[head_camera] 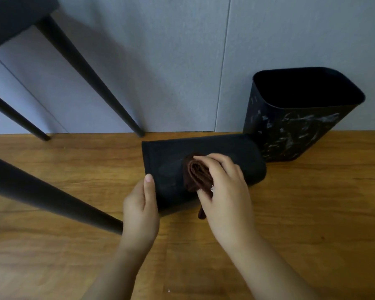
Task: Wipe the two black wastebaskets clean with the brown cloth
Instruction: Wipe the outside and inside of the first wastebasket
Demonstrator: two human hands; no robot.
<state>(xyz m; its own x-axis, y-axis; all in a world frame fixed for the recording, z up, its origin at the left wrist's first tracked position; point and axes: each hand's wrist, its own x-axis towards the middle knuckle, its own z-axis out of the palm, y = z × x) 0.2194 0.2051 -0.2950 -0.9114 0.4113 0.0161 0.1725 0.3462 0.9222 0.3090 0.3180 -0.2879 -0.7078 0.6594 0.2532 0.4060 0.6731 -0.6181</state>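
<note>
A home or office room: warm brown wood-grain floor under the hands, grey panelled wall beyond, slanted black tapered furniture legs leftward.

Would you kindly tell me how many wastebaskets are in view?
2: one wastebasket lies on its side under both hands; the other stands upright by the wall, smeared white.

Two bare forearms in view, no sleeves visible. Left hand: no glove, no ring seen, thumbnail short, unpainted. Right hand: no glove, no watch or wristband on visible wrist.
</note>
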